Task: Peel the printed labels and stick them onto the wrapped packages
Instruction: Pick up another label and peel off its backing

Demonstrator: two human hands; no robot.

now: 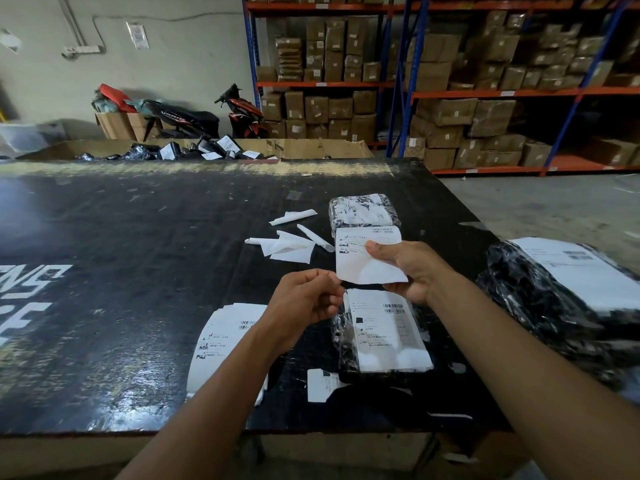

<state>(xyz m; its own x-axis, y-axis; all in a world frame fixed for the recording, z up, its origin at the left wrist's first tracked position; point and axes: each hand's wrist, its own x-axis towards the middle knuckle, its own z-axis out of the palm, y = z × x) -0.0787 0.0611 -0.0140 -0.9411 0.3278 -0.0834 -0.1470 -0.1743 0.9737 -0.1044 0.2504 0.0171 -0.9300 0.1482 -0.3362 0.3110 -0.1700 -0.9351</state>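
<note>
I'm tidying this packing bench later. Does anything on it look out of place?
Yes: curled white backing scraps lie loose mid-table, left of the far wrapped package, and a paper piece lies flat on the table near the front edge, apart from the label stack.

Right hand (412, 271) holds printed label (367, 256) above wrapped package (384, 336) (already labelled); left hand (304, 299) pinches label's lower corner over black table (138, 271).

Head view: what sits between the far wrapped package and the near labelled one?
The printed label, held up by the right hand, fills that gap in the head view; the table beneath is hidden.
</note>
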